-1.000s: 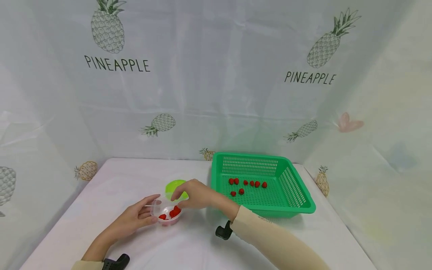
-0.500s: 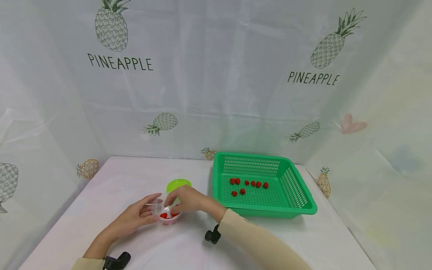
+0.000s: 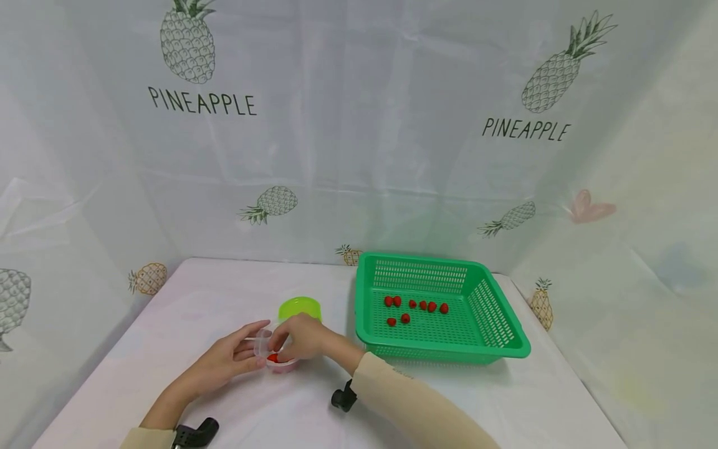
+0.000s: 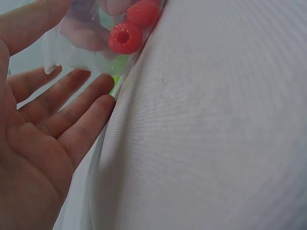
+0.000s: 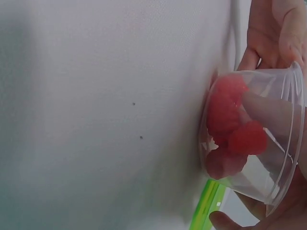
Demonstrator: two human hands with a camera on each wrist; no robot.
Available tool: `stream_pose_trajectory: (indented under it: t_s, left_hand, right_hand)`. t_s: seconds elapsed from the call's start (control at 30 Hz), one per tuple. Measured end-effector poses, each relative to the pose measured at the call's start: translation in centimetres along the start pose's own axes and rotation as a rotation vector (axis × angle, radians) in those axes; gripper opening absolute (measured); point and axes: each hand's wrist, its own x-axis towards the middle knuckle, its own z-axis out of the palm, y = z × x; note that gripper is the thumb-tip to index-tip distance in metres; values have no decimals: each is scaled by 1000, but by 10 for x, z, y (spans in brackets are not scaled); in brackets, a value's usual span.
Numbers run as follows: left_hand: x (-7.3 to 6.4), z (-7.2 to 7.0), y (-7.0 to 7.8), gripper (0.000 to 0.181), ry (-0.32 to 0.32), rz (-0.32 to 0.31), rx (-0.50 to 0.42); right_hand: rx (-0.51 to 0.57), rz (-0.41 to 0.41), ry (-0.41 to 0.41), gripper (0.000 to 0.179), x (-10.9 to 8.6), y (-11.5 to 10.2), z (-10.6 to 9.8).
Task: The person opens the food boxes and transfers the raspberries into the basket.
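Note:
A clear plastic tub stands on the table with several red raspberries in its bottom. Along its left side lies my left hand, thumb at the near rim and fingers spread toward the far wall. The left wrist view shows those fingers nearly straight. My right hand reaches over the rim, its fingers down inside among the raspberries. Through the tub wall two raspberries show close to a right fingertip. I cannot tell whether the right fingers pinch one.
Just behind the tub sits a round lime-green lid. To the right is a green slotted basket, with several raspberries spread over its floor. White cloth printed with pineapples hangs behind the table and at its sides.
My right hand has moved left and down, from the tub's right rim to inside it, now covering most of the raspberries. The left hand stays beside the tub. The view has shifted slightly.

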Motion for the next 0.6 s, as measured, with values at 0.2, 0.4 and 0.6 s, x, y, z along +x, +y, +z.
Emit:
stream_pose_trajectory:
  t_s: [0.2, 0.4, 0.6]
  left_hand:
    - [1, -1, -2, 81, -4, 6, -16]
    - [1, -1, -4, 80, -6, 21, -16]
    - [1, 0, -2, 80, -2, 21, -10]
  right_hand:
    - [-63, 106, 19, 16, 3, -5, 5]
    - [-117, 185, 21, 12, 4, -12, 7]
    - [-123, 202, 23, 11, 3, -15, 6]
